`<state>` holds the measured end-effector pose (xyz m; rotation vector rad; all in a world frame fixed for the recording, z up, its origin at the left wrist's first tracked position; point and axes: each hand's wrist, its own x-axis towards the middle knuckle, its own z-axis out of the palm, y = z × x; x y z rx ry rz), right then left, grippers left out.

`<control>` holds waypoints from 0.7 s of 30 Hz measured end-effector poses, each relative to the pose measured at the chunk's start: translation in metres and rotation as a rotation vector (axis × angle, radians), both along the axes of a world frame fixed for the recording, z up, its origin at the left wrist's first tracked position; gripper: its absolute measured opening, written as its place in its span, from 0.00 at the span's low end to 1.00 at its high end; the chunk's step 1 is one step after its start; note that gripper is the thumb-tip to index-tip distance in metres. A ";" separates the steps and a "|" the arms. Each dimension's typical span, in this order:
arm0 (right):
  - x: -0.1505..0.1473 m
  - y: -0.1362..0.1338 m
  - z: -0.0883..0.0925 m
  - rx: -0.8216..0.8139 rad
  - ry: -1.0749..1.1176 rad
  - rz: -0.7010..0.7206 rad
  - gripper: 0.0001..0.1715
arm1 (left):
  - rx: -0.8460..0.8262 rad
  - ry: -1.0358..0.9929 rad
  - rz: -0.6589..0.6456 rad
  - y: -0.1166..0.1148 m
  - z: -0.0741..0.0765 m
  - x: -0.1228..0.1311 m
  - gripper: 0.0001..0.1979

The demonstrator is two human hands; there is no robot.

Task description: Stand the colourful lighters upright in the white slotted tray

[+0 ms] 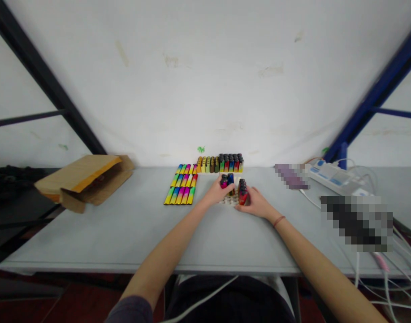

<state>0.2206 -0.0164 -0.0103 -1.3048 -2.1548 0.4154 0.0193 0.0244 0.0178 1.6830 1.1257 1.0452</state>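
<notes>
On a flat, pale-grey tabletop (124, 237), a person's bare left hand (217, 192) and bare right hand (258, 204) flank a white, hole-patterned tray (228, 201); right fingers clasp red, black-topped lighters (242, 194) at its right side, left fingers curl around blue-and-magenta, black-topped lighters (230, 180).

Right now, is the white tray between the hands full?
Not full: bare holes show at the front of the white tray. I can't tell if the red lighters by the right hand sit in it.
</notes>
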 end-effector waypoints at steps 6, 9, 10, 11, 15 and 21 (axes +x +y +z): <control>0.001 0.000 -0.003 -0.021 -0.010 -0.007 0.37 | -0.113 -0.158 0.238 0.026 0.022 -0.047 0.15; 0.000 0.000 -0.007 -0.019 -0.002 -0.007 0.38 | -0.227 -0.067 0.361 0.051 0.036 -0.096 0.15; 0.000 0.000 -0.009 -0.010 0.004 -0.007 0.38 | -0.239 -0.021 0.443 0.061 0.040 -0.112 0.13; -0.001 0.000 -0.010 -0.001 0.009 -0.009 0.39 | -0.254 0.043 0.526 0.071 0.042 -0.125 0.11; -0.003 0.000 -0.016 0.002 0.014 -0.027 0.42 | -0.337 0.336 0.587 0.109 0.041 -0.153 0.09; -0.004 -0.003 -0.017 -0.023 0.021 -0.017 0.46 | -0.292 0.668 0.411 0.137 0.037 -0.135 0.10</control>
